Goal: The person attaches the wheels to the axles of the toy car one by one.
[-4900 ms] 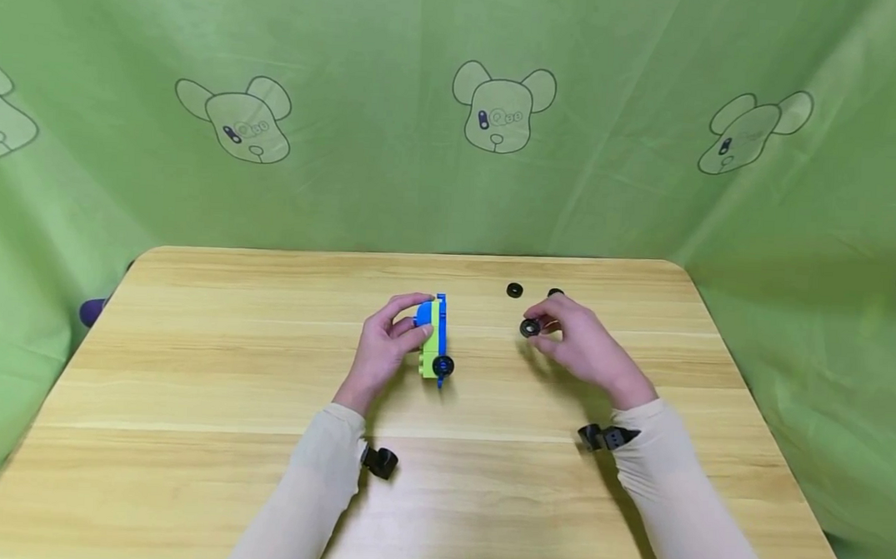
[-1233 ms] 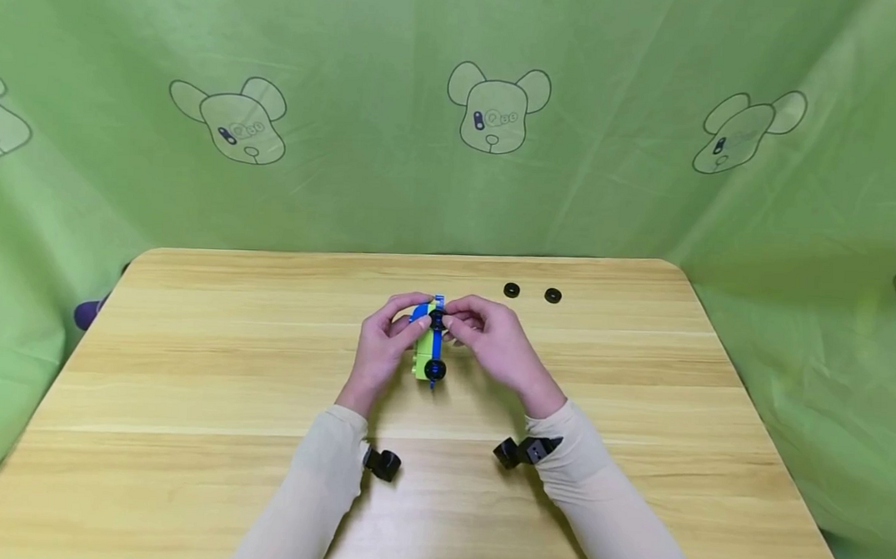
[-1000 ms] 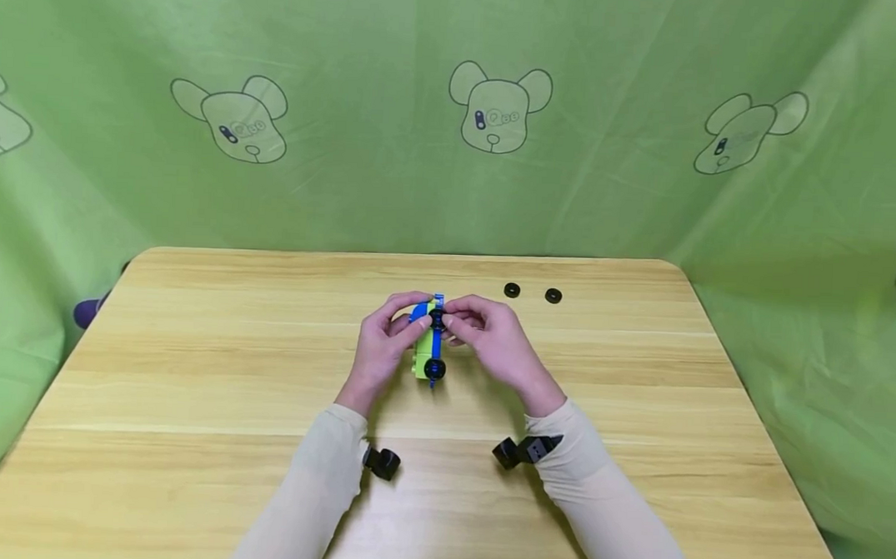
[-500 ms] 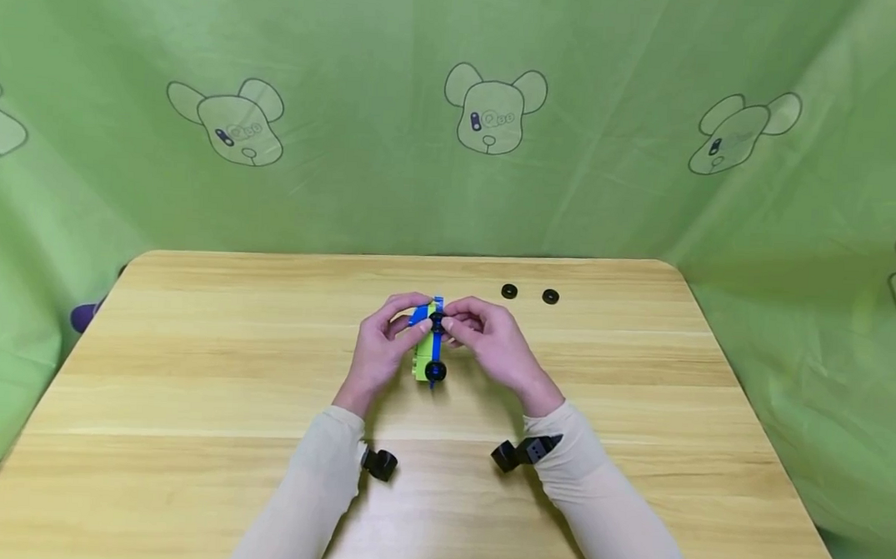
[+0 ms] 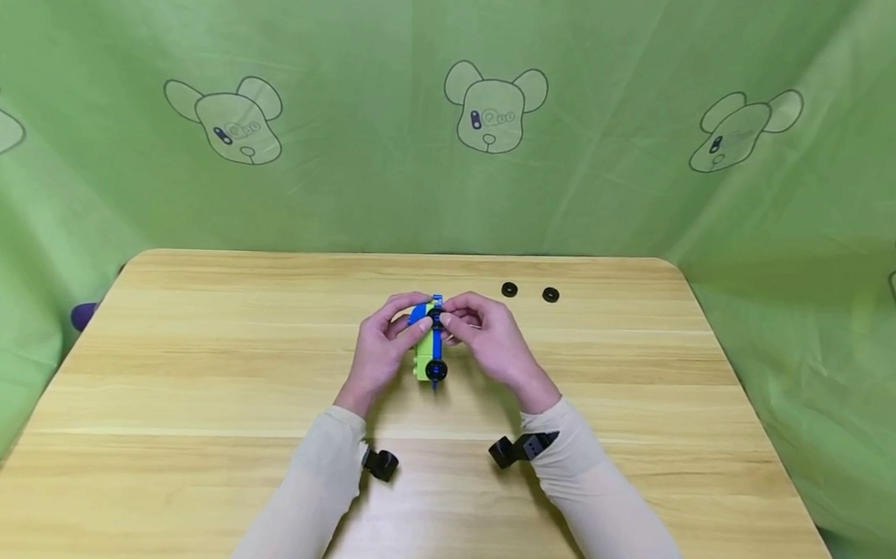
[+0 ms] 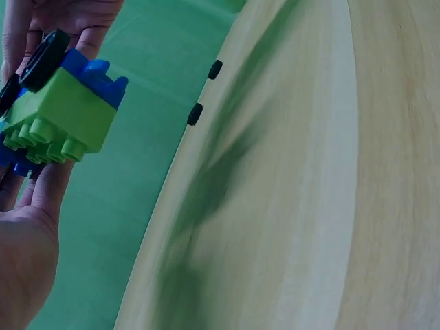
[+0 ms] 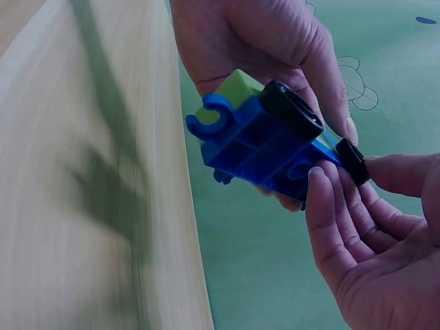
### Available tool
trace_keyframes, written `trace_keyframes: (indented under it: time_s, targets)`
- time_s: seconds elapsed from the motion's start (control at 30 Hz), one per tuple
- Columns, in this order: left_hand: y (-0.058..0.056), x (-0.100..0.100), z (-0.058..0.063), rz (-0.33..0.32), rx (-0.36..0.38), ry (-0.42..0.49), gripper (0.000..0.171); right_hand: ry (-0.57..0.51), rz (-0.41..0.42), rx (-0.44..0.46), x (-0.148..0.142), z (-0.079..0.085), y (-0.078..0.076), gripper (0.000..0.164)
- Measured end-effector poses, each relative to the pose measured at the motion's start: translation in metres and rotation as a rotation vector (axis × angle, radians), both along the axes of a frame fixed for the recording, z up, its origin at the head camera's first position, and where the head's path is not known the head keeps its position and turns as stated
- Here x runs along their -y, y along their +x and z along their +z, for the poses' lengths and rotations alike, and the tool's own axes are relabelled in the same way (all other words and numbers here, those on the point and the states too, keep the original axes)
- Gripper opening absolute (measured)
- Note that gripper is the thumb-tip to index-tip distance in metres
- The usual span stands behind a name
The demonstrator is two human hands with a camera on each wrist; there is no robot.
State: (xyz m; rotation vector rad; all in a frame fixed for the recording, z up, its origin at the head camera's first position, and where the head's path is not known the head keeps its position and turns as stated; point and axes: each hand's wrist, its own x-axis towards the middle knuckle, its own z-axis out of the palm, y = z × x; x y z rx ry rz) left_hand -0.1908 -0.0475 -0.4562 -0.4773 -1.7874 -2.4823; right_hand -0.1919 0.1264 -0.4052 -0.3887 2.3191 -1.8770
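Observation:
A toy car (image 5: 424, 345) of lime-green and blue building blocks is held off the table, on its side. My left hand (image 5: 385, 342) grips its green and blue body from the left. My right hand (image 5: 496, 342) pinches a black wheel (image 7: 353, 162) against the car's side, near the far end. In the right wrist view the thumb presses this wheel while the other fingers reach under the blue base (image 7: 258, 148). A second black wheel (image 7: 291, 110) sits on the same side, nearer the hooked end. Whether the pinched wheel is fully seated cannot be told.
Two loose black wheels lie near the back of the wooden table (image 5: 189, 368): one wheel (image 5: 509, 290) on the left, another wheel (image 5: 551, 295) to its right. A green printed curtain (image 5: 347, 183) hangs behind the table and along its sides.
About five seconds ago my right hand held a black wheel off to the right; it has since brought it to the car. Over the last second both hands have stayed almost still.

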Motion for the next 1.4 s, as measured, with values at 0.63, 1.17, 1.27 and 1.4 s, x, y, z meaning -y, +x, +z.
trace_keyframes:
  time_s: [0.63, 1.17, 1.27, 1.4]
  targets:
    - [-0.001, 0.009, -0.003, -0.098, -0.062, -0.052, 0.054, -0.048, -0.005, 0.029, -0.006, 0.001, -0.001, 0.02]
    - [-0.003, 0.014, 0.004, 0.08, 0.069, 0.065, 0.052, 0.178, 0.108, -0.143, -0.017, -0.004, 0.01, 0.026]
    - [-0.004, 0.014, 0.005, 0.109, 0.1, 0.11, 0.05, 0.169, 0.163, -0.157, -0.019, -0.005, 0.012, 0.036]
    - [-0.005, 0.013, 0.006, 0.149, 0.136, 0.168, 0.05, 0.149, 0.206, -0.175, -0.02, -0.006, 0.013, 0.05]
